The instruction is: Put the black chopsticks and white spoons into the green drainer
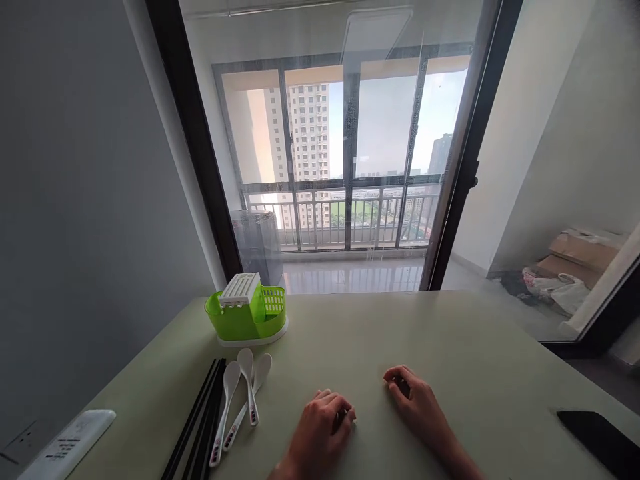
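My left hand (324, 427) rests on the pale table (370, 333), its fingers loosely curled with a gap at the thumb and nothing held. To its right lies my right hand (413, 405), likewise relaxed, thumb and fingers apart, holding nothing. Three white spoons (247, 367) with printed handle ends lie to the left of my left hand, two of them crossing. Beside them, farther left, is a bundle of black chopsticks (204, 420), partly cut off by the lower edge. A bright green utensil basket (233, 325) with a white slatted piece (240, 289) on top stands behind the spoons.
A white power-strip-like object (75, 440) lies at the left edge. On the right edge is a black phone-like slab (600, 437). The dark-framed glass (320, 273) rises behind the table. Boxes and bags (575, 273) sit on the floor beyond at right.
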The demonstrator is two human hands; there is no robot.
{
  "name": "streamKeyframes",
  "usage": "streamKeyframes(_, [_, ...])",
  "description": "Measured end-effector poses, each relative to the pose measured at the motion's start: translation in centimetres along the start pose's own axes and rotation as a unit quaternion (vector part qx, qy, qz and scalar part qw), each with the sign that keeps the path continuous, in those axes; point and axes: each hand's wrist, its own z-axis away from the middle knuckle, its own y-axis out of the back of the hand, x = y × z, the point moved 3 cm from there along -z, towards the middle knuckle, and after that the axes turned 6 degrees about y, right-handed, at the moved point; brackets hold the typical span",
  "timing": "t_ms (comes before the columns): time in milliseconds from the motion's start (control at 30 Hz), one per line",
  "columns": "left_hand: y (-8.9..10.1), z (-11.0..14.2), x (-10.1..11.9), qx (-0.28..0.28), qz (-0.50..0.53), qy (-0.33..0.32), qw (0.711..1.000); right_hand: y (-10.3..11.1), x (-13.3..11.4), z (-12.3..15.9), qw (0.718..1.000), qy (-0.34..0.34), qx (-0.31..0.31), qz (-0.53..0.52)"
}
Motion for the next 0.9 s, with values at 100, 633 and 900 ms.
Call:
streamKeyframes(100, [0.5, 1.1, 0.2, 0.003, 0.000, 0.003, 1.000, 0.0, -0.1, -0.1, 1.000, 0.006, 0.006, 0.000])
streamKeyframes(633, [1.4, 6.9, -0.6, 0.073, -0.049, 0.042, 0.995, 0.3, -0.5, 0.0, 0.999, 0.031, 0.035, -0.016])
streamKeyframes(900, [2.3, 7.7, 1.5, 0.090, -0.039, 0.084, 0.992, 0.9, -1.3, 1.1, 0.999, 0.033, 0.029, -0.025])
